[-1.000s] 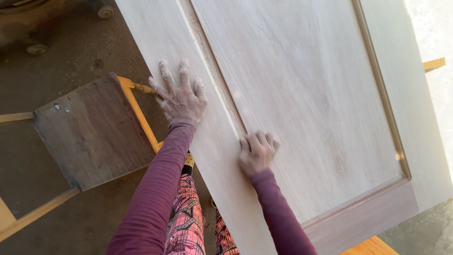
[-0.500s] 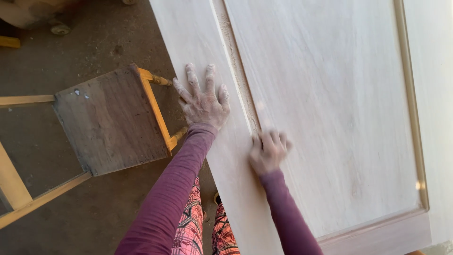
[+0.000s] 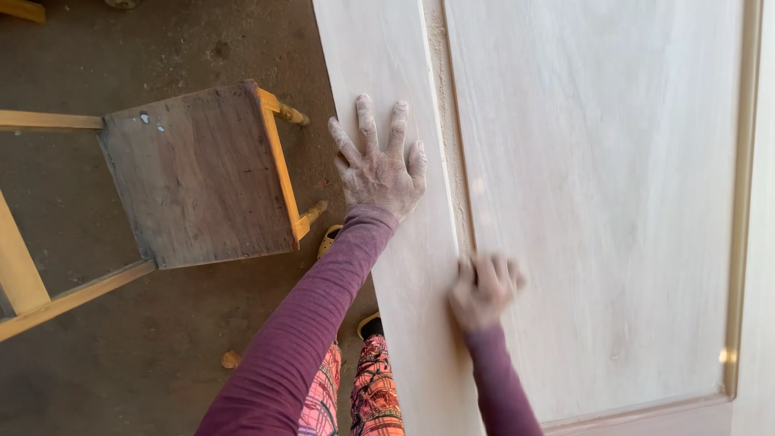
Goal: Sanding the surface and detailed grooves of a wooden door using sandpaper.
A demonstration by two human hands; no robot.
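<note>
A large pale wooden door panel lies flat and fills the right side of the head view. My left hand rests flat on its left stile, fingers spread, dusted white. My right hand is curled and blurred at the groove between the stile and the recessed centre panel; whether it holds anything cannot be seen. Both arms wear purple sleeves.
A dark wooden stool top on yellow wooden legs stands left of the door. Yellow timber rails run at the far left. The dirt floor is dusty. My patterned trousers show below.
The view has shifted so the door and stool sit further right and more upright in the frame. My right hand has slid down along the groove; my left hand stays flat on the stile.
</note>
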